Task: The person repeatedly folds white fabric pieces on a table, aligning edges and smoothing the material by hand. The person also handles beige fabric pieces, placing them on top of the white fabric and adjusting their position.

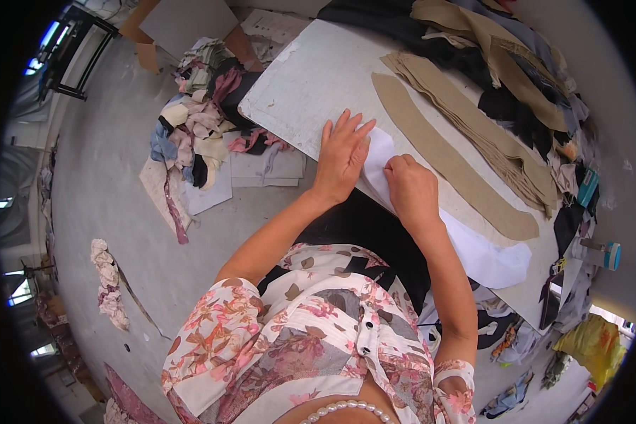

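The left hand [344,159] is holding its fingers slightly apart, partly covering the left end of the white strip [484,254], which is lying along the table's [297,85] near edge. The right hand [411,187] is curling over the strip, hiding whether its fingers are clamping it.

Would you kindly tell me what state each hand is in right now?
Left hand: open, fingers extended, at one end of the white strip.
Right hand: closed, fingers curled over the strip; whether it grips it cannot be told.
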Tool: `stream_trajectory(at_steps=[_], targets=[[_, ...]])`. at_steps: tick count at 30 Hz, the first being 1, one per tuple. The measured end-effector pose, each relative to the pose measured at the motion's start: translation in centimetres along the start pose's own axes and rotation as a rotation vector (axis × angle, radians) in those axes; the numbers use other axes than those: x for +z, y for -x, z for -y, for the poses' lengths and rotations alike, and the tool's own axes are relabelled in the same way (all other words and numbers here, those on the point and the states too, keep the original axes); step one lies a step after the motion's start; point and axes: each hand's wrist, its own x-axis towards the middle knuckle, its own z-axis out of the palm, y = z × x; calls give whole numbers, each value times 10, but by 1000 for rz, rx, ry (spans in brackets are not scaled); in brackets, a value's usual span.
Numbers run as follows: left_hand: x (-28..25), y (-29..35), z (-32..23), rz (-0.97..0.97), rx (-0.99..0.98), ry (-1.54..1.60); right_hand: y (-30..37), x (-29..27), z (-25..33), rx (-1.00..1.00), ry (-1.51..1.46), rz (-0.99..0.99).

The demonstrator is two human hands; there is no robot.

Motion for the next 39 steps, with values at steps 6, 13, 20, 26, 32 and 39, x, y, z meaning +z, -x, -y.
stream_trajectory(at_steps=[6,13,20,26,32,39], targets=[[4,7,2,50,71,-256,2,-6,-9,79,-250,-49],[7,6,-1,105,28,-380,17,-31,-23,464,-961,-101],[-5,-1,-24,-145,20,-325,35,-55,-26,150,-762,-528],[-24,2,-87,724,-764,1187,36,-61,-19,-288,-235,-590],[-10,-15,-101,272,-514,976,33,-70,-18,-85,-753,-426],[-2,-44,-112,163,-371,803,82,-105,-75,321,-1106,173]])
